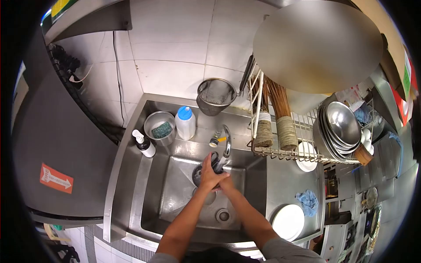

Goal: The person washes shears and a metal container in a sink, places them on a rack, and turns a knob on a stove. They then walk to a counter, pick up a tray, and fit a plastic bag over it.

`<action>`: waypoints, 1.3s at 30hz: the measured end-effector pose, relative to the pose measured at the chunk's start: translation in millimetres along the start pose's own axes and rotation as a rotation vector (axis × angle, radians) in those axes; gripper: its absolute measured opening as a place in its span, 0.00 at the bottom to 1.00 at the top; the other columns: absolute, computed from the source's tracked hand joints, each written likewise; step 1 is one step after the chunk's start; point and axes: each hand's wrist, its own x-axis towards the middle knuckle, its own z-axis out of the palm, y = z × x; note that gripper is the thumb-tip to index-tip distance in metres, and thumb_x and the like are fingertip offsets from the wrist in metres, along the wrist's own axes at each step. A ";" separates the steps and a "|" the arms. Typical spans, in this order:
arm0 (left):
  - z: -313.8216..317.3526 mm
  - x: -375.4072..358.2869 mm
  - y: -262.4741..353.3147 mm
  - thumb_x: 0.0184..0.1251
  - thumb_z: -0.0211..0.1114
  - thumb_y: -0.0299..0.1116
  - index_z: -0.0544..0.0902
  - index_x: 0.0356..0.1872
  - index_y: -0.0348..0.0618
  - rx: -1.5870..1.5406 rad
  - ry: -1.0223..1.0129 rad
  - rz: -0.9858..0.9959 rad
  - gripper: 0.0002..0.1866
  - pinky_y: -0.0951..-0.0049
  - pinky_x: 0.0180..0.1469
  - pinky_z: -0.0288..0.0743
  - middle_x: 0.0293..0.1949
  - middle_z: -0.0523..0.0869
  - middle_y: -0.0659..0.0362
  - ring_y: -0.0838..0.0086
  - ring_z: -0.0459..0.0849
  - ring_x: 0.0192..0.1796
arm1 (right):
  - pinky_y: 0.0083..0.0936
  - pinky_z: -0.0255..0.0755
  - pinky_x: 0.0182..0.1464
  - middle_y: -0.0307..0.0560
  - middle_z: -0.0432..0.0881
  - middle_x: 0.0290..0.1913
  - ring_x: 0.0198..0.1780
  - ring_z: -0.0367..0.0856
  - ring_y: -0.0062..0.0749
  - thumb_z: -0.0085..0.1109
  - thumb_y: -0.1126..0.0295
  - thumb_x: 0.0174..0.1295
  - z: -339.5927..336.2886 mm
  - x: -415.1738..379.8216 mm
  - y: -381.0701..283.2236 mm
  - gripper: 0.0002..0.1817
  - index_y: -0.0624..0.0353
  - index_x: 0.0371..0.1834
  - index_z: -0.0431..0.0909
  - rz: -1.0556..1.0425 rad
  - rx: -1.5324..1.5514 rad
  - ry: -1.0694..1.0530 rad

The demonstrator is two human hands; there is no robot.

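I am looking down into the sink (175,206), its basin sitting wet and bare around the drain (222,215). Above and to the right, a big round lid (318,46) is leaning over the rack (285,153), which is holding two bundled brushes (283,127) upright and a stack of steel bowls (340,125) tilted on edge. A mesh strainer (215,95) is resting on the back ledge. Near it a steel pot (160,127) is holding a green scrubber (162,129), with a blue-capped bottle (185,123) just beside it and a pump bottle (144,144) on the left rim. A white plate (288,222) is lying on the right counter, near a blue rag (308,200). Under the tap (226,142), my left hand (210,175) is closing around a dark item (215,163), too blurred to identify, while my right hand (226,183) is pressing against the left; I cannot tell its grip.
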 end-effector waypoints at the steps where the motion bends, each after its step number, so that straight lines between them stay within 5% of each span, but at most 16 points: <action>1: 0.5 -1.8 -0.9 0.27 0.78 0.41 0.52 0.64 0.41 0.001 -0.009 0.002 0.58 0.62 0.64 0.56 0.61 0.61 0.46 0.54 0.60 0.63 | 0.31 0.77 0.22 0.50 0.77 0.36 0.30 0.80 0.36 0.48 0.71 0.59 0.0 0.5 1.2 0.10 0.61 0.42 0.68 -0.017 0.062 0.006; 3: -0.2 -1.1 0.1 0.26 0.78 0.42 0.52 0.64 0.40 -0.030 0.000 -0.054 0.58 0.61 0.63 0.56 0.61 0.61 0.46 0.53 0.60 0.63 | 0.30 0.77 0.22 0.50 0.78 0.38 0.31 0.80 0.36 0.49 0.71 0.59 -0.1 1.3 4.2 0.11 0.63 0.43 0.69 -0.052 0.187 0.015; 4: -1.8 -0.6 3.1 0.25 0.79 0.43 0.51 0.64 0.40 0.034 0.035 0.032 0.60 0.60 0.63 0.56 0.60 0.61 0.45 0.52 0.60 0.63 | 0.30 0.76 0.20 0.50 0.78 0.34 0.28 0.80 0.36 0.49 0.71 0.59 0.7 3.0 10.4 0.10 0.63 0.41 0.69 -0.124 -0.014 0.012; 7: 0.3 -1.8 1.2 0.24 0.79 0.43 0.50 0.64 0.40 -0.026 0.032 -0.081 0.61 0.60 0.63 0.56 0.60 0.62 0.43 0.51 0.60 0.62 | 0.30 0.77 0.20 0.51 0.78 0.30 0.27 0.80 0.35 0.51 0.69 0.58 3.9 -6.5 4.7 0.08 0.64 0.34 0.72 0.028 -0.065 0.005; 10: 9.6 -1.4 -6.7 0.24 0.80 0.42 0.51 0.64 0.42 -0.069 0.082 -0.045 0.60 0.59 0.63 0.56 0.59 0.62 0.42 0.51 0.61 0.62 | 0.33 0.76 0.21 0.49 0.79 0.29 0.27 0.80 0.34 0.51 0.69 0.57 16.8 -23.3 -16.4 0.07 0.62 0.30 0.73 -0.107 0.067 0.190; 13: 15.1 -7.3 -9.1 0.33 0.77 0.38 0.52 0.64 0.44 0.019 0.214 -0.035 0.55 0.60 0.56 0.65 0.55 0.68 0.46 0.56 0.69 0.56 | 0.31 0.77 0.33 0.55 0.80 0.34 0.36 0.81 0.38 0.51 0.76 0.49 17.9 -33.3 -24.5 0.17 0.62 0.46 0.74 -0.181 -0.563 0.183; 15: 31.7 0.7 -32.3 0.45 0.71 0.31 0.53 0.64 0.46 -0.775 0.364 -0.437 0.45 0.67 0.44 0.74 0.48 0.74 0.51 0.63 0.77 0.46 | 0.34 0.75 0.41 0.60 0.78 0.41 0.40 0.80 0.46 0.51 0.79 0.44 2.6 -24.8 -8.0 0.25 0.58 0.50 0.73 -0.484 -0.833 0.204; 16: 37.1 1.9 -40.6 0.52 0.63 0.22 0.63 0.57 0.41 -1.014 0.440 -0.448 0.29 0.73 0.35 0.75 0.41 0.78 0.56 0.69 0.80 0.37 | 0.34 0.74 0.41 0.60 0.76 0.47 0.41 0.79 0.49 0.51 0.80 0.42 3.0 -27.9 -10.6 0.25 0.55 0.49 0.73 -0.655 -0.963 0.252; 17: 39.6 1.5 -51.1 0.53 0.61 0.21 0.73 0.45 0.35 -1.182 0.425 -0.638 0.16 0.70 0.37 0.76 0.37 0.79 0.55 0.68 0.80 0.37 | 0.34 0.73 0.43 0.59 0.73 0.51 0.43 0.78 0.49 0.50 0.81 0.41 1.3 -31.8 -13.5 0.27 0.53 0.49 0.73 -0.705 -1.001 0.256; 19: 23.9 -5.7 -22.4 0.53 0.61 0.22 0.78 0.36 0.33 -1.460 0.411 -0.783 0.09 0.68 0.37 0.76 0.34 0.80 0.56 0.69 0.80 0.36 | 0.35 0.72 0.46 0.59 0.70 0.55 0.45 0.77 0.50 0.49 0.82 0.39 -2.4 -38.0 -22.0 0.28 0.50 0.49 0.74 -0.746 -1.043 0.262; 25: 33.7 -7.2 -18.5 0.54 0.62 0.23 0.78 0.39 0.39 -1.483 0.388 -0.606 0.10 0.72 0.40 0.75 0.38 0.81 0.59 0.73 0.80 0.38 | 0.27 0.66 0.54 0.60 0.72 0.53 0.55 0.72 0.46 0.45 0.87 0.41 -29.6 -28.1 -11.1 0.30 0.56 0.52 0.71 -0.687 -0.735 0.489; 30: 11.4 3.8 -5.4 0.52 0.64 0.19 0.72 0.47 0.44 -1.415 0.351 -0.368 0.20 0.73 0.43 0.74 0.39 0.80 0.62 0.75 0.79 0.40 | 0.27 0.70 0.50 0.56 0.77 0.47 0.46 0.79 0.40 0.45 0.86 0.43 -31.6 -8.4 13.0 0.29 0.59 0.54 0.69 -0.727 -0.441 0.472; 33: 17.0 16.3 -35.3 0.49 0.68 0.22 0.67 0.55 0.42 -0.958 0.142 -0.184 0.29 0.78 0.45 0.70 0.43 0.76 0.62 0.78 0.75 0.42 | 0.23 0.73 0.45 0.47 0.76 0.48 0.45 0.78 0.33 0.41 0.87 0.45 -30.6 4.3 25.8 0.30 0.62 0.56 0.67 -0.724 -0.541 0.301; 34: -0.4 9.2 -0.5 0.47 0.69 0.23 0.65 0.57 0.39 -0.931 0.139 -0.135 0.33 0.79 0.47 0.69 0.45 0.74 0.61 0.78 0.74 0.43 | 0.23 0.76 0.35 0.47 0.76 0.47 0.40 0.79 0.34 0.40 0.87 0.45 -18.7 -0.4 14.0 0.31 0.60 0.57 0.67 -0.537 -0.186 0.299; 36: -3.1 13.1 -3.5 0.46 0.69 0.22 0.63 0.59 0.39 -0.744 0.042 -0.036 0.36 0.78 0.49 0.69 0.47 0.74 0.59 0.76 0.74 0.46 | 0.23 0.75 0.12 0.47 0.76 0.44 0.26 0.80 0.32 0.38 0.87 0.45 4.8 -10.1 0.2 0.32 0.56 0.59 0.65 -0.352 0.013 0.351; 39: -1.3 12.0 -22.4 0.42 0.71 0.24 0.60 0.60 0.39 -0.569 -0.005 0.004 0.40 0.73 0.53 0.67 0.51 0.72 0.54 0.70 0.72 0.51 | 0.25 0.76 0.13 0.49 0.75 0.45 0.25 0.79 0.32 0.38 0.87 0.45 6.1 -8.4 -10.6 0.33 0.57 0.60 0.63 -0.259 0.176 0.079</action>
